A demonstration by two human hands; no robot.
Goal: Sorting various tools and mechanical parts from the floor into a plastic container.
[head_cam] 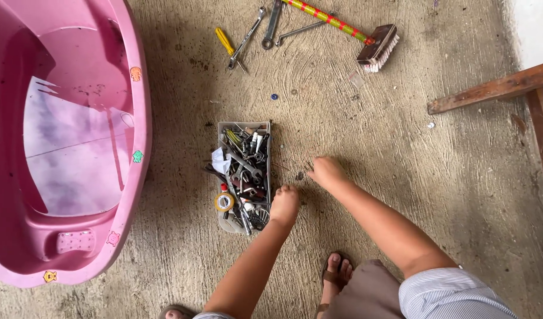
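Note:
A small grey tray (244, 125) on the concrete floor is crammed with wrenches, bolts, a tape roll (224, 202) and other metal bits. My left hand (284, 204) hangs at the tray's right edge, fingers curled down, and whether it holds anything I cannot make out. To the right of the tray, my right hand (326, 171) reaches down to the floor with its fingertips pinched near some small dark pieces (299, 175). Whether a piece is between those fingers is hidden.
A big pink plastic tub (138, 153) with water fills the left side. At the top lie a yellow-handled screwdriver (225, 41), wrenches (271, 23) and a scrub brush (378, 46) on a striped stick. A wooden frame (496, 88) stands at right. My sandalled foot (336, 274) is below.

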